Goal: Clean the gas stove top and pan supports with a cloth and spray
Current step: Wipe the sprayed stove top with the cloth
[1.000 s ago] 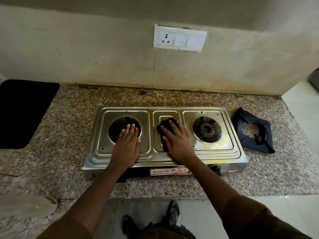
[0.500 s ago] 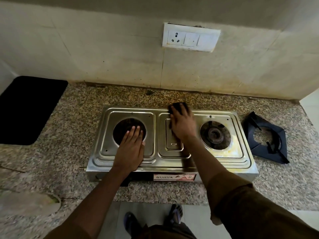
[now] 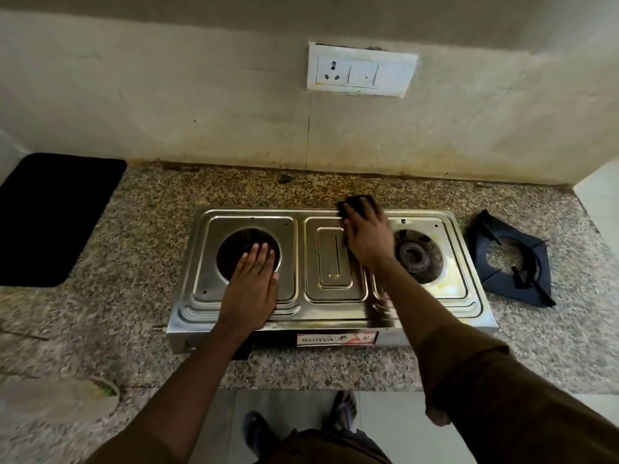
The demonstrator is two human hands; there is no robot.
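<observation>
A two-burner steel gas stove [image 3: 328, 293] sits on the granite counter. My right hand [image 3: 366, 236] presses a dark cloth [image 3: 356, 204] flat against the stove's back edge, between the centre panel and the right burner [image 3: 417, 256]. My left hand [image 3: 251, 283] lies flat, fingers together, over the front rim of the left burner opening [image 3: 241, 242], holding nothing. A black pan support [image 3: 512, 259] lies on the counter to the right of the stove. No spray bottle is in view.
A black mat [image 3: 50, 216] lies on the counter at the far left. A white socket and switch plate [image 3: 361, 70] is on the wall behind. The granite counter [image 3: 134, 262] ends at its front edge above the floor and my feet [image 3: 341, 413].
My right hand has slid the cloth from the centre panel up to the stove's back edge and slightly right. My left hand has stayed on the left burner area.
</observation>
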